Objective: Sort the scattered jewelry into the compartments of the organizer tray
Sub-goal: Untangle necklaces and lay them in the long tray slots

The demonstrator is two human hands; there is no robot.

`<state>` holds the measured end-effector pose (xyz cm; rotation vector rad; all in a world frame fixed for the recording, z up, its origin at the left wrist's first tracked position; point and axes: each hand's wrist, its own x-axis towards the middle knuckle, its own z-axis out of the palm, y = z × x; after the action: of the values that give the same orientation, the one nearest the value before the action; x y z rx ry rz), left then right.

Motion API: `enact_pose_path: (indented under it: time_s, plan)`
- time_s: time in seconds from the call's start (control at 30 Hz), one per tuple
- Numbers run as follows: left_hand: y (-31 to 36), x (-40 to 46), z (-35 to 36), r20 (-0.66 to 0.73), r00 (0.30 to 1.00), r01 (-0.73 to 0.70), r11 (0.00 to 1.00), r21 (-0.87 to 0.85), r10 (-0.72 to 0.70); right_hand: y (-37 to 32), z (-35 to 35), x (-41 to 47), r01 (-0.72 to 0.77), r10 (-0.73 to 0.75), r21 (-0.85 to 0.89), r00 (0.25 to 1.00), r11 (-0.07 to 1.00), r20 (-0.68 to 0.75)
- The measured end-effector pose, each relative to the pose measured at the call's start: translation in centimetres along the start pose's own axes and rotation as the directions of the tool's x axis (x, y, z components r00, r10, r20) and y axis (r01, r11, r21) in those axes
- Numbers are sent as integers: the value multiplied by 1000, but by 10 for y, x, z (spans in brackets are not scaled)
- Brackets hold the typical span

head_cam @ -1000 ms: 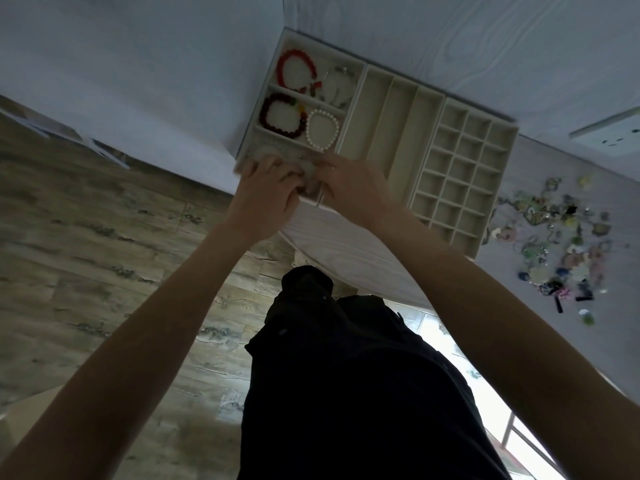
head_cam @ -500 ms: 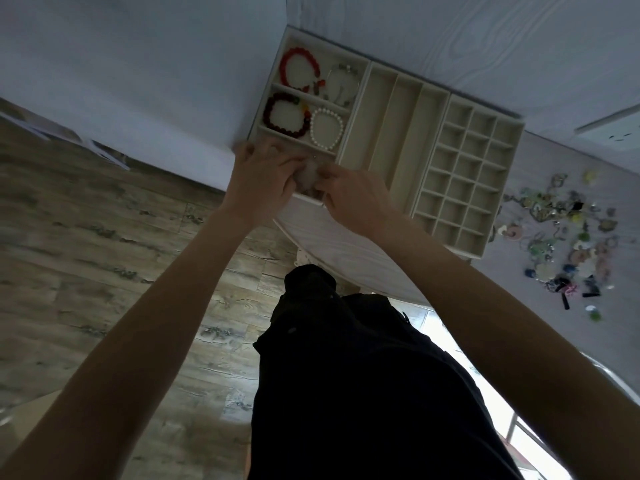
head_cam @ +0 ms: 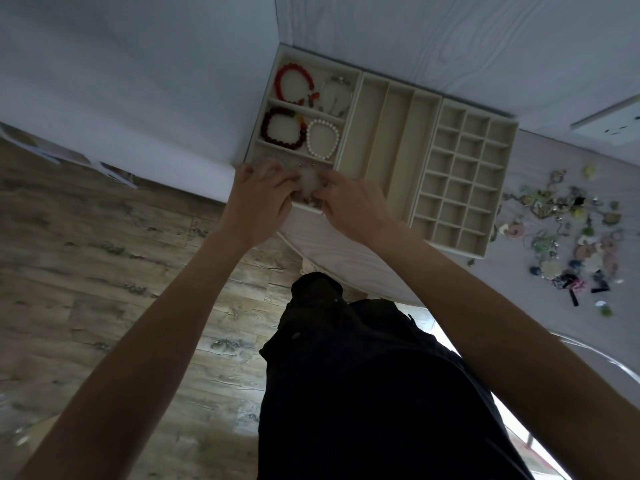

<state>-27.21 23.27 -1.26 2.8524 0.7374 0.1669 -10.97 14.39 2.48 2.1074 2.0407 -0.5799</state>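
Both hands have stayed bunched over the nearest left compartment of the tray since a second ago; only the view has drifted a little. Pale grey desk (head_cam: 450, 46) with a printed wood grain carries everything, its left edge dropping to a floor of weathered brown planks (head_cam: 104, 271). A white socket block (head_cam: 609, 123) lies at the far right.

The left hand (head_cam: 258, 199) is curled narrow, fingers bent down into the compartment; the right hand (head_cam: 349, 202) is likewise half closed, fingertips meeting the left's over a small pale, cloudy object (head_cam: 309, 181) that is too blurred to name. Whether either hand actually grips it I cannot tell.

The beige, velvety rectangular organizer tray (head_cam: 360, 109) has three parts: wide compartments on the left, long narrow slots in the middle, a grid of small square cells on the right. In the far left compartment lie a red beaded bracelet (head_cam: 281, 85) and a thin silvery bangle (head_cam: 334, 95); in the next, a dark red beaded bracelet (head_cam: 268, 129) beside a white pearl bracelet (head_cam: 322, 140).

Well apart to the right, a scattered heap of small multicoloured jewelry pieces (head_cam: 575, 237) lies on the desk.
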Motion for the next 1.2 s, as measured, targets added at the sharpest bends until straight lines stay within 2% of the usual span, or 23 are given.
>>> enact_pose_path:
  time_s: [0.23,0.33,0.47,0.53,0.6,0.67,0.77,0.83,0.9,1.0,1.1,1.2]
  plan:
    - [4,-1,0,-36,999,27,999,-46,-28,0,1,-1,-25,26,67,999,997,-22]
    - [12,2,-1,-46,997,52,997,-53,-55,3,3,-4,-31,49,213,995,977,-84]
    - [44,15,-13,-93,961,239,952,-193,-260,17,-1,-24,-41,152,506,972,862,-180]
    - [70,25,-20,-104,943,263,900,-349,-316,28,-3,-45,-59,250,617,941,785,-228]
    - [102,41,-23,-53,947,250,829,-500,-317,45,-1,-76,-136,367,638,897,758,-244]
    - [134,55,-22,-12,972,193,825,-532,-235,64,5,-108,-240,506,655,826,716,-251]
    - [185,76,-9,17,1000,26,852,-522,-20,96,20,-164,-345,695,726,676,594,-247]
    - [214,87,2,68,994,-37,868,-496,81,116,36,-198,-371,752,747,608,552,-253]
    - [238,97,15,121,983,-74,900,-430,139,137,53,-223,-439,785,727,580,528,-220]
    - [271,115,34,112,982,-125,966,-226,153,172,78,-246,-464,777,668,559,582,-288]
    - [296,135,46,107,992,-70,997,-32,73,205,90,-245,-403,677,583,625,706,-389]
    - [303,151,52,193,981,-26,989,147,-3,226,88,-220,-352,560,495,741,794,-371]
